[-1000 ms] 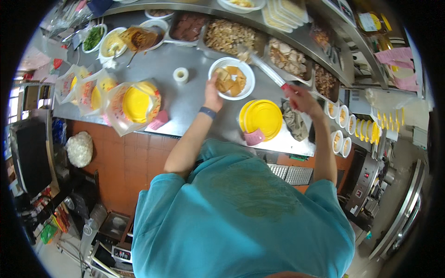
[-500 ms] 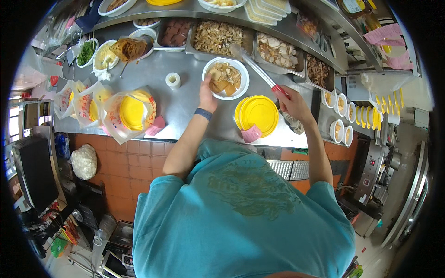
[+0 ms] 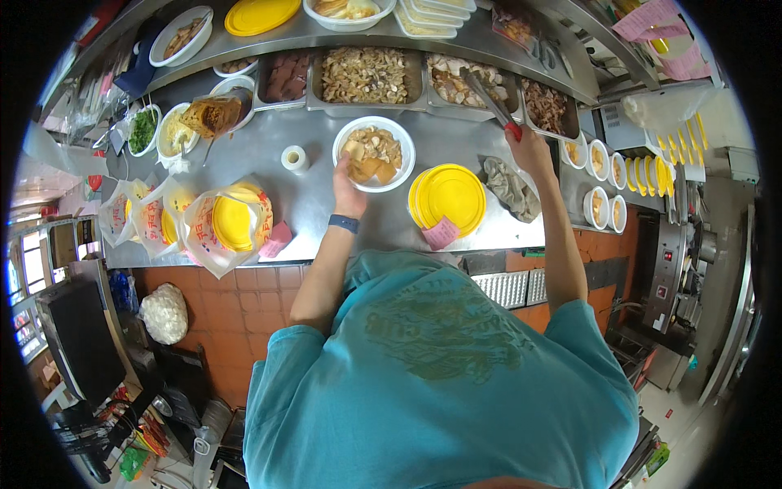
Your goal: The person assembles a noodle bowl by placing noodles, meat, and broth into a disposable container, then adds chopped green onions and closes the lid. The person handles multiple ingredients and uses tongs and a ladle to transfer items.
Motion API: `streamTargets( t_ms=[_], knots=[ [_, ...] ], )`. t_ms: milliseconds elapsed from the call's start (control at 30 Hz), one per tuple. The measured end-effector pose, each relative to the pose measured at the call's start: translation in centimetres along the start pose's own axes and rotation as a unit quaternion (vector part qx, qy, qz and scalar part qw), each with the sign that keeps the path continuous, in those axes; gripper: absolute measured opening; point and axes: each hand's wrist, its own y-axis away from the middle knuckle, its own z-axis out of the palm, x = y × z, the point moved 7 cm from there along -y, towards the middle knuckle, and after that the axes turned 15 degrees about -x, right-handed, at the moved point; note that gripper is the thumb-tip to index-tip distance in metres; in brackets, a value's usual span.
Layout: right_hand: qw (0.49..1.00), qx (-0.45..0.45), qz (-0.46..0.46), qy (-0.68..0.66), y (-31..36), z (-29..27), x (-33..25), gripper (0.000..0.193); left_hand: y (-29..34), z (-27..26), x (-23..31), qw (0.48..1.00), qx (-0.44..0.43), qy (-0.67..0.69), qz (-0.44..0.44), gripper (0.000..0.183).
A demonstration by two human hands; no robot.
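Left grip (image 3: 349, 192) clamps the white bowl (image 3: 408, 153), while the right grip (image 3: 529, 150) clamps red-handled tongs (image 3: 489, 99) over a metal pan (image 3: 464, 112).

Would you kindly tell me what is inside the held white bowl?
Inside the white bowl, light-brown chopped pieces lie toward the far side, tan chunks at the left and near sides; anything beneath them is covered.

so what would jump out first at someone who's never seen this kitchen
Probably the wide teal shirt filling the lower middle, then the bright yellow lids on the steel counter just above it. Next come the white bowl of food in the left hand and the red-handled tongs in the right hand, angled over a meat tray.
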Motion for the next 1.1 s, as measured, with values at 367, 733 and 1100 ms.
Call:
streamTargets(
  t_ms=[367, 733, 1100],
  knots=[
    [0.972, -0.12, 0.003, -0.203, -4.9, 3.0, 1.6, 0.047, -1.0, 3.3, -1.7, 0.997, -0.047, -0.04, -0.037, 0.051],
    [0.879, -0.255, -0.014, -0.403, 11.3, -0.6, -0.3, 0.032, -2.5, 3.3, -3.6, 0.996, -0.029, -0.066, -0.054, 0.048],
    [0.949, -0.228, -0.051, -0.214, 16.1, -3.9, -0.9, 0.027, -0.6, 5.1, -2.8, 0.995, -0.064, -0.056, -0.053, 0.05]
  ],
)
